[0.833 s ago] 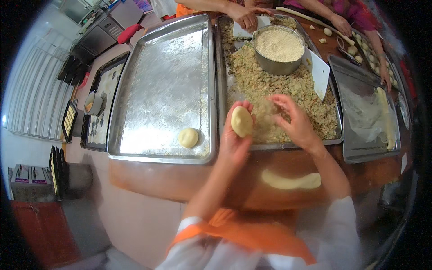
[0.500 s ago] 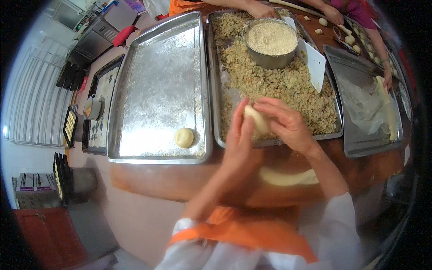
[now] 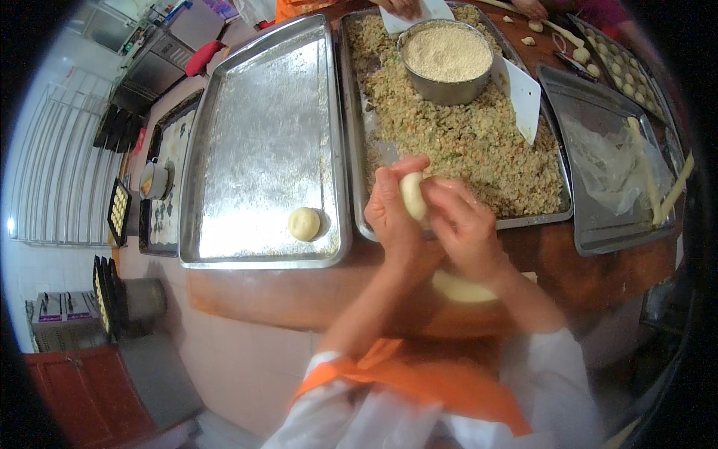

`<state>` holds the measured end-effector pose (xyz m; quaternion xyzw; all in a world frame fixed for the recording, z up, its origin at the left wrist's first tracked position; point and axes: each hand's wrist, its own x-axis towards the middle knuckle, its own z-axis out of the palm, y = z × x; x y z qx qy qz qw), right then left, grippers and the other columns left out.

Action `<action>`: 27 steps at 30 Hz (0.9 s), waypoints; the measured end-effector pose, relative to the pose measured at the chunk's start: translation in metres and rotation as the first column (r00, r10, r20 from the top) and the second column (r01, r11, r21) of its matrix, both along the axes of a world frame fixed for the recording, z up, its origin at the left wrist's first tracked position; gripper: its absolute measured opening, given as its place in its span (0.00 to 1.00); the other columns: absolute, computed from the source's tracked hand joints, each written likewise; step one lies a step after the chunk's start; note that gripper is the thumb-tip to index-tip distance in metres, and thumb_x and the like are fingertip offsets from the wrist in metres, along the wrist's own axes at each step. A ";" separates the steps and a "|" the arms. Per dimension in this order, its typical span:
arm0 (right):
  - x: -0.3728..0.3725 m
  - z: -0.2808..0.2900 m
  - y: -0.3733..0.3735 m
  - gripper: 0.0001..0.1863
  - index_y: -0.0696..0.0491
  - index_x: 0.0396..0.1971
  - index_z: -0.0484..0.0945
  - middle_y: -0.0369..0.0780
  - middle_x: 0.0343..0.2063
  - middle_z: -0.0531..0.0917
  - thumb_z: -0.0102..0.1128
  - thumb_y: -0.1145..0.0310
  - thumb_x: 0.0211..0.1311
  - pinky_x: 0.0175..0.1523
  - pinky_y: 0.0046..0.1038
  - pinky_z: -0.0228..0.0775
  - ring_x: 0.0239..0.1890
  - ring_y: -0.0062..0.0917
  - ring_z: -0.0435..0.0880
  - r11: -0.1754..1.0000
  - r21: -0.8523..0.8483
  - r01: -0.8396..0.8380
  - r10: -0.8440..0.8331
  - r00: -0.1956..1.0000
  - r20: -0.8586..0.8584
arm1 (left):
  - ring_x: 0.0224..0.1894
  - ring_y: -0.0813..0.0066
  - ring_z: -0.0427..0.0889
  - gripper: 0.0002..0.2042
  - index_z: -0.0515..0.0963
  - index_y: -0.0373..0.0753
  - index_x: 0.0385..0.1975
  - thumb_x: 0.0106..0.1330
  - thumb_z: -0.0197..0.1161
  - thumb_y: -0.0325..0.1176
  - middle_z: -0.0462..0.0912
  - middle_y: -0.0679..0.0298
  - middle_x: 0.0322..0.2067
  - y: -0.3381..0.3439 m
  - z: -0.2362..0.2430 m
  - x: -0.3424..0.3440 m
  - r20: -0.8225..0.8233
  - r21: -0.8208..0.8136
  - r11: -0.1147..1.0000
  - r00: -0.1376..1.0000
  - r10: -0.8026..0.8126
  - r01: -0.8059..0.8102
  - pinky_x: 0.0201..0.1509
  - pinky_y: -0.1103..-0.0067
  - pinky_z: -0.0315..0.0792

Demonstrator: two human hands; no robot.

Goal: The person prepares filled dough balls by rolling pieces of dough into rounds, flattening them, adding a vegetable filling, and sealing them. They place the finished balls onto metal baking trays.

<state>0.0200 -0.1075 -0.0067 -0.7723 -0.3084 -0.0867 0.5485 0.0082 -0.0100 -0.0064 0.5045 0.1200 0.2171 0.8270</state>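
"Pale-yellow, smooth, rounded dough piece between two bare hands: how are they set?"

"Both grasp it. The left hand curls around one side; the right hand's bent fingers press the other, above the near left corner of a metal tray of crumbly, speckled filling."

"Which step?"

"Shaping by hand, I'd judge. The next move calls for light, even pressure and a steady left palm."

"Count outward?"

"One dough piece held. One thick, pale dough strip on the brown table, one round dough ball on a shiny silver tray. One round steel bowl of pale crumbs. Two flat white scrapers: one beside the bowl, one by a co-worker's hand. Two slim dough lengths at the grey tray, far right."
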 end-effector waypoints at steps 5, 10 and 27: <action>-0.002 0.003 -0.001 0.18 0.58 0.41 0.72 0.46 0.40 0.74 0.55 0.82 0.46 0.42 0.30 0.71 0.41 0.37 0.76 0.992 -0.126 0.032 -0.010 0.986 0.168 | 0.36 0.74 0.72 0.17 0.72 0.34 0.35 0.66 0.43 0.43 0.75 0.59 0.34 -0.004 0.008 0.003 -0.091 -0.337 0.941 0.996 -0.024 -0.008 0.42 0.79 0.66; -0.005 -0.005 -0.001 0.16 0.59 0.38 0.73 0.44 0.37 0.75 0.56 0.82 0.45 0.39 0.29 0.72 0.37 0.36 0.77 0.999 -0.030 0.023 -0.016 0.977 0.215 | 0.32 0.74 0.72 0.14 0.70 0.35 0.29 0.64 0.44 0.41 0.74 0.60 0.28 0.001 0.006 0.002 -0.042 -0.396 0.918 0.999 0.019 -0.034 0.39 0.79 0.66; 0.004 0.009 -0.014 0.16 0.57 0.42 0.70 0.36 0.36 0.74 0.58 0.73 0.53 0.44 0.17 0.67 0.39 0.15 0.72 0.938 0.346 0.013 0.172 0.850 -0.499 | 0.48 0.68 0.70 0.19 0.70 0.35 0.38 0.66 0.38 0.45 0.72 0.56 0.44 0.002 0.011 -0.007 0.033 -0.421 0.904 0.997 -0.072 0.080 0.52 0.73 0.64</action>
